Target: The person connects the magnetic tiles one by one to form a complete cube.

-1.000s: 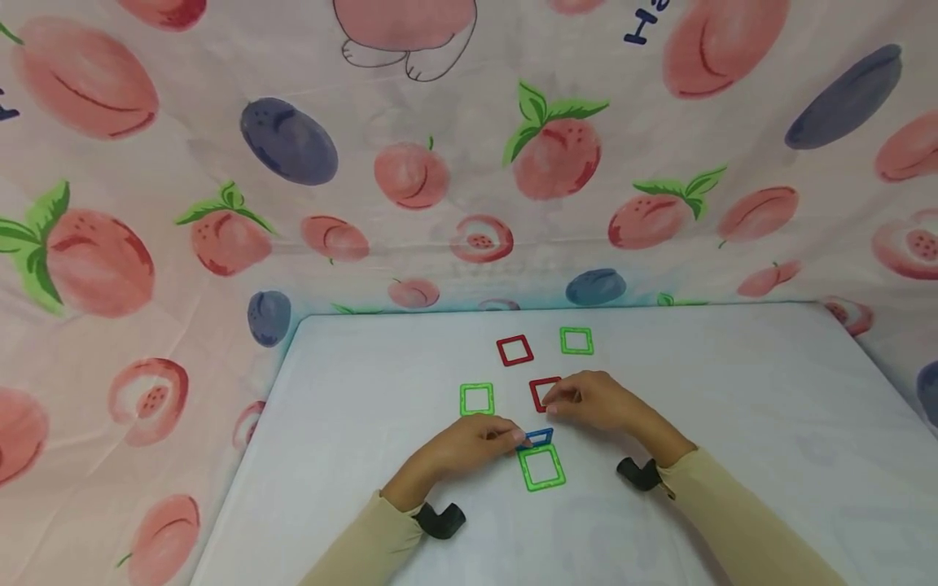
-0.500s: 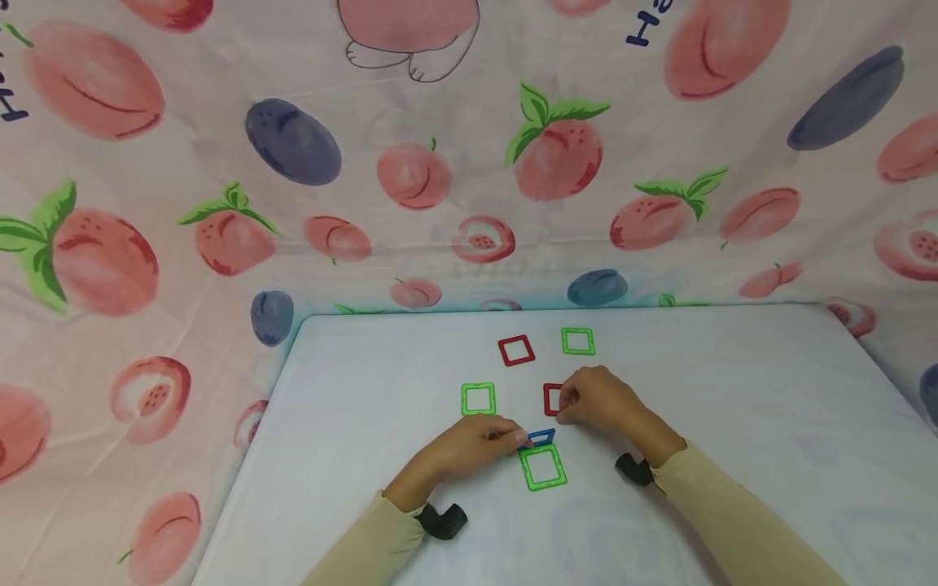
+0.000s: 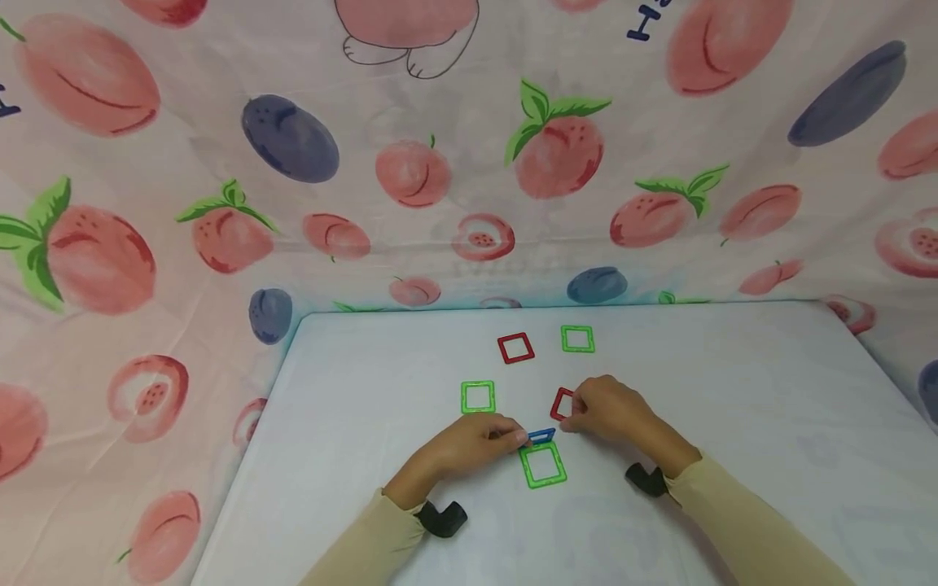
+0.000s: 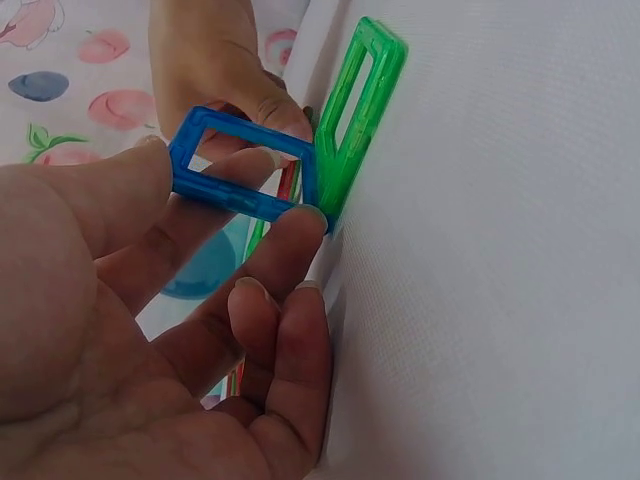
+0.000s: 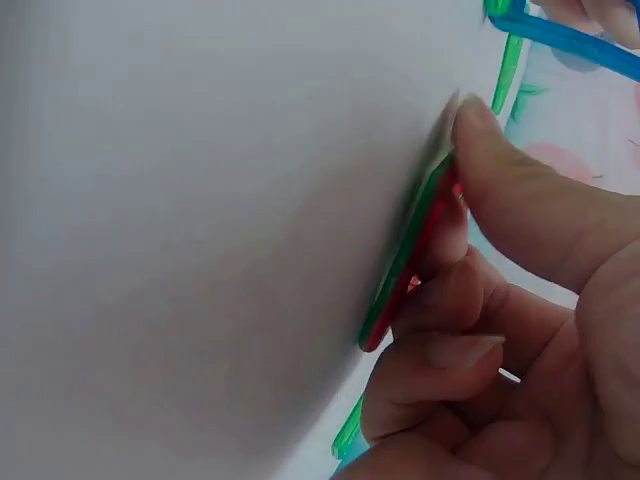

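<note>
My left hand (image 3: pixel 469 446) pinches a blue square magnetic tile (image 4: pixel 235 195) between thumb and fingers. The blue tile stands tilted up at the far edge of a green square tile (image 3: pixel 548 483), which lies flat on the table. Just to the right, my right hand (image 3: pixel 611 409) grips a red square tile (image 3: pixel 558 404) by its right side, and its fingers hide part of the frame. In the right wrist view that tile shows edge-on, low over the white surface, with a green strip (image 5: pixel 405 240) along its underside; whether this is a second tile I cannot tell.
On the white table (image 3: pixel 366 358) lie another green tile (image 3: pixel 464 399) beyond my left hand, a red tile (image 3: pixel 502 350) and a green tile (image 3: pixel 564 339) farther back. A fruit-print cloth (image 3: pixel 440 106) hangs behind the table's back edge.
My right hand has taken the red tile rightward and slightly nearer, turning it to a slant. The left hand and the blue tile have stayed in place.
</note>
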The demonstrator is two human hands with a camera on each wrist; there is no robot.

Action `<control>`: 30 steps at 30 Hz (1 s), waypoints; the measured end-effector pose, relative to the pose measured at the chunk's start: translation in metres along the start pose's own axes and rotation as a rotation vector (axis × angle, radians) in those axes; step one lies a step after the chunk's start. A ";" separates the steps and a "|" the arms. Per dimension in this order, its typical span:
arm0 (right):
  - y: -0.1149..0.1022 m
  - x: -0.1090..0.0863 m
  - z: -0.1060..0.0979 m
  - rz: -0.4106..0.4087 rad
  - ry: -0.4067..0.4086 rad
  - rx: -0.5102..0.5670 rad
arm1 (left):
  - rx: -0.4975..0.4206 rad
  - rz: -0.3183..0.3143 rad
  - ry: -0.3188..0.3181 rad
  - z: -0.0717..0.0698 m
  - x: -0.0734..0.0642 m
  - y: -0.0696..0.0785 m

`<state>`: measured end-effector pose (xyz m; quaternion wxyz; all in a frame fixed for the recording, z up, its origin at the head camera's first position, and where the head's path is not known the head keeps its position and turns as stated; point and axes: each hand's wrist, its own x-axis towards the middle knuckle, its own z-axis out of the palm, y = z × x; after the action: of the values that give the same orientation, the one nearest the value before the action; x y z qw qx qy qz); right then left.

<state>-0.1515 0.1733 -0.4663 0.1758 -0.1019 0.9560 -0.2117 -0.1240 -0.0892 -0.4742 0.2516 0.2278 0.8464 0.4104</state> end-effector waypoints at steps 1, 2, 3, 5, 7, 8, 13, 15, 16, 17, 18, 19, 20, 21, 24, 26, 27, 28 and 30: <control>0.002 -0.001 0.000 -0.022 -0.001 0.018 | 0.005 -0.001 -0.001 0.000 0.000 0.000; 0.003 -0.002 0.001 -0.046 -0.004 0.044 | 0.008 0.000 -0.001 0.000 0.000 0.000; 0.005 -0.003 0.001 -0.066 -0.009 0.070 | 0.009 0.001 -0.004 0.000 0.000 0.000; 0.008 -0.007 0.001 -0.105 -0.026 0.125 | 0.011 0.004 -0.009 0.000 0.000 -0.001; 0.009 -0.011 -0.001 -0.138 -0.039 0.170 | 0.009 0.006 -0.014 0.000 0.000 0.000; 0.009 -0.013 -0.002 -0.149 -0.042 0.187 | 0.007 0.009 -0.015 0.000 0.000 0.000; 0.006 -0.021 -0.005 -0.161 -0.056 0.256 | -0.003 0.017 -0.013 -0.001 0.000 0.000; 0.004 -0.024 -0.005 -0.156 -0.064 0.276 | -0.001 0.016 -0.013 -0.001 0.000 -0.001; 0.003 -0.025 -0.006 -0.153 -0.070 0.287 | 0.001 0.016 -0.012 -0.001 0.000 -0.002; 0.002 -0.026 -0.006 -0.154 -0.073 0.294 | 0.004 0.016 -0.012 -0.001 0.000 -0.002; 0.002 -0.027 -0.006 -0.157 -0.078 0.302 | 0.004 0.015 -0.012 -0.001 0.000 -0.003; 0.001 -0.028 -0.006 -0.163 -0.079 0.305 | 0.005 0.016 -0.012 -0.001 0.001 -0.003; 0.000 -0.029 -0.006 -0.169 -0.081 0.310 | 0.004 0.017 -0.011 -0.001 0.001 -0.004; 0.000 -0.030 -0.006 -0.175 -0.085 0.315 | 0.003 0.019 -0.010 0.000 0.001 -0.004; -0.002 -0.031 -0.005 -0.195 -0.090 0.321 | -0.003 0.022 -0.009 0.000 0.002 -0.004; -0.003 -0.032 -0.005 -0.200 -0.089 0.324 | -0.005 0.020 -0.009 0.000 0.003 -0.004; -0.003 -0.032 -0.005 -0.203 -0.088 0.323 | -0.004 0.018 -0.009 0.001 0.003 -0.004; -0.003 -0.033 -0.005 -0.207 -0.086 0.323 | -0.002 0.016 -0.007 0.001 0.003 -0.004; -0.003 -0.033 -0.005 -0.208 -0.087 0.325 | 0.003 0.014 -0.005 0.001 0.003 -0.004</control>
<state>-0.1225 0.1816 -0.4516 0.2082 -0.1796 0.8850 -0.3758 -0.1265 -0.0886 -0.4789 0.2506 0.2353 0.8446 0.4105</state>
